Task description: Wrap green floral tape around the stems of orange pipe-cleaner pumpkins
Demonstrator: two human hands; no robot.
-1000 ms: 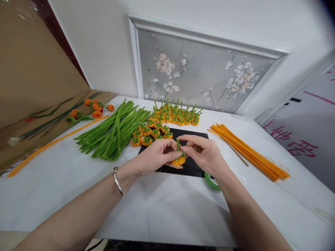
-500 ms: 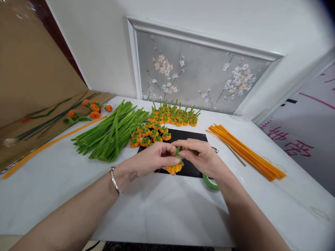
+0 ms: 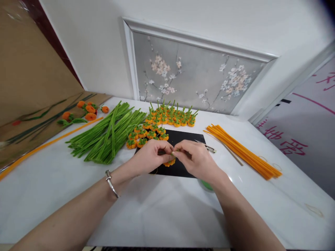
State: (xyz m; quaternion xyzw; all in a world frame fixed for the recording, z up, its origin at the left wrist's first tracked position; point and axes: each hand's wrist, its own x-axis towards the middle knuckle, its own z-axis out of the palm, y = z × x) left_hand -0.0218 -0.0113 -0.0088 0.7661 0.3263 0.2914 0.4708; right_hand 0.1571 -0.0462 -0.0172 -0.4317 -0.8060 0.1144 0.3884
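In the head view my left hand (image 3: 150,156) is closed, thumb and fingers pinching a small orange pipe-cleaner pumpkin (image 3: 169,163) near its top. The fingertips of my right hand (image 3: 196,158) meet the left ones, pinched at the pumpkin's green stem, which the fingers mostly hide. Both hands are above a black mat (image 3: 180,170). Finished-looking pumpkins with green tops (image 3: 142,133) sit on and beside the mat's left corner. Scissors (image 3: 210,149) lie just beyond my right hand, and a roll of green tape (image 3: 207,185) is partly hidden under the right wrist.
Green pipe cleaners (image 3: 104,139) lie piled at left, orange pipe cleaners (image 3: 243,151) at right beside a thin stick (image 3: 232,154). Several stemmed pumpkins (image 3: 172,115) stand at the back. Orange fuzzy flowers (image 3: 90,116) rest far left. A wall panel (image 3: 193,69) rises behind the table.
My right hand has gone from spread fingers over the stem to a pinch at it. The pumpkin shifted slightly left and up, its stem now mostly covered. The scissors show more.
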